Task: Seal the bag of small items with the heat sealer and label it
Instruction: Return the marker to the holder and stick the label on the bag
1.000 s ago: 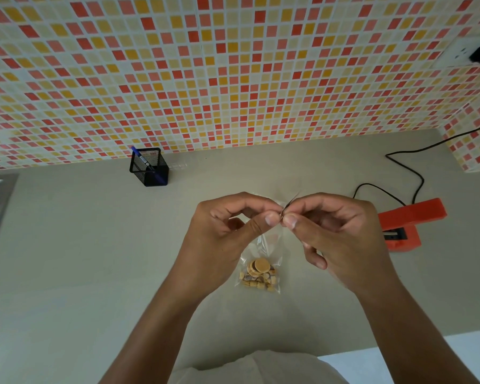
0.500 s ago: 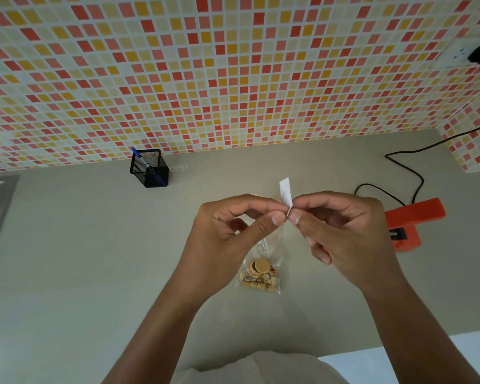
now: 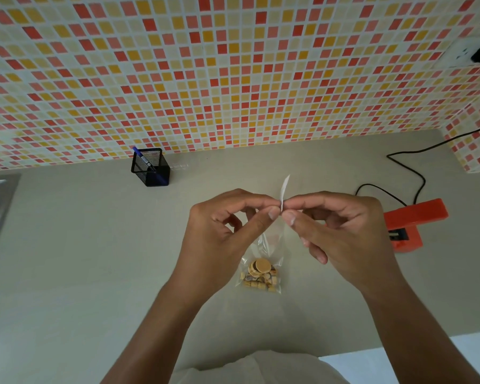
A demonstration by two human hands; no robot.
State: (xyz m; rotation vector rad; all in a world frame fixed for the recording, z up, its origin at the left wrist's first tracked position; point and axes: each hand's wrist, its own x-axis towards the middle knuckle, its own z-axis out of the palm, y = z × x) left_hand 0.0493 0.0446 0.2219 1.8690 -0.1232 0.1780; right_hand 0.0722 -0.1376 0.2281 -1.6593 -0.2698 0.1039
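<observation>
The bag (image 3: pixel 262 268) of clear plastic is laid flat on the grey countertop (image 3: pixel 81 259), directly below the two hands and near the front edge. The small items (image 3: pixel 261 275), tan discs and short cylindrical pieces, are collected in its lower half. The upper part of the bag is covered by the hands, so the condition of its mouth cannot be told.

A narrow white label strip (image 3: pixel 285 189) is held above the bag. Its lower end is pinched between thumb and forefinger of the left hand (image 3: pixel 227 231) and of the right hand (image 3: pixel 341 231), with the two thumb tips set just beside each other. The free end of the strip is pointed upward, slightly curved. The remaining fingers of both hands are loosely curled and are closed on nothing.

The orange heat sealer (image 3: pixel 412 225) is placed on the countertop to the right, partly hidden by the right hand. A black power cable (image 3: pixel 419 176) is routed from it to a wall socket (image 3: pixel 471 55). A black mesh pen holder (image 3: pixel 150 169) containing a blue pen (image 3: pixel 142 157) is positioned against the tiled wall (image 3: pixel 233 79), well apart from the bag.
</observation>
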